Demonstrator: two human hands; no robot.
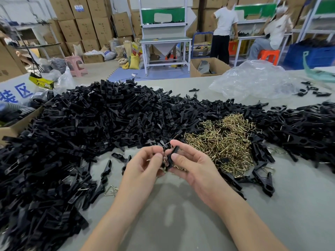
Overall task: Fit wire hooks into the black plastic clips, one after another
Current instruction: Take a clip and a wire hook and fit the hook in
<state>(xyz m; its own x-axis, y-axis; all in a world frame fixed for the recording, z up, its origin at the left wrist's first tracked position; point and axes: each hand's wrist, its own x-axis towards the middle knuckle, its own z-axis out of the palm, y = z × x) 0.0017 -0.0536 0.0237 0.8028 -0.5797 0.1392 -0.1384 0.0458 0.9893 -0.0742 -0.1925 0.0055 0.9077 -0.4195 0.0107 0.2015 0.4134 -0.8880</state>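
Landmark: loose pile of brass-coloured bent wire hooks point(223, 142) on the grey-green counter point(181, 220); all places below are rel. to it.
Right hand point(194, 165): at the pile's near-left edge, raised off the counter; thumb & fingers curled, pinching a slim black plastic clip point(171, 156).
Clip: roughly upright, tilted a bit, btwn both hands, just left of the pile's near edge.
Left hand point(145, 165): left of the pile, facing the right hand; fingers curled, thumb & forefinger tips closed on the clip's left side. Bit of brass wire shows under the clip btwn the hands; can't tell which hand grips it.
Clip heap: huge heap of black plastic clips point(87, 127) left of & behind the pile.
Right-side clips point(299, 127): more black clips right of the pile, some w/ wire sticking out.
Stray hook: single bent wire hook point(111, 190) flat on the counter, well left of the pile & nearer.
Bag: crumpled clear plastic bag point(253, 78) behind the pile.
Box: brown cardboard box point(12, 131) far left of the pile, past the heap.
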